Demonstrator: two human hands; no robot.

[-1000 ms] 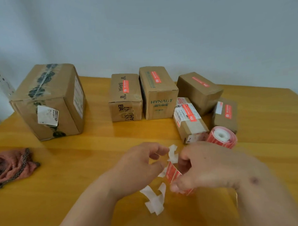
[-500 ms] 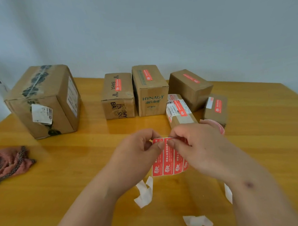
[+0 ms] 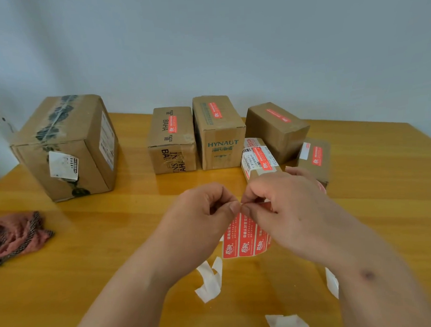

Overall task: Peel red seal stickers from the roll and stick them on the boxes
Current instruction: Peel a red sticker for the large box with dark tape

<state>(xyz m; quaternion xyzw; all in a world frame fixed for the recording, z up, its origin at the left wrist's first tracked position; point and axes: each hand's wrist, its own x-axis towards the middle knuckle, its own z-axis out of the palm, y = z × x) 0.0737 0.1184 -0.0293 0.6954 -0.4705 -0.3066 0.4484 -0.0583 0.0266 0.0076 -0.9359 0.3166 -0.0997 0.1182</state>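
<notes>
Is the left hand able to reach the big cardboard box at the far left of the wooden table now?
Probably yes, but not at once. The left hand pinches the strip of red seal stickers together with the right hand. The wooden table between it and the big cardboard box shows nothing in the way.

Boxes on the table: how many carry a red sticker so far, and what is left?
Done: five smaller boxes show red stickers. In hand: both hands, left and right, pinch the top of the sticker strip. Left: the large box shows no red sticker.
</notes>
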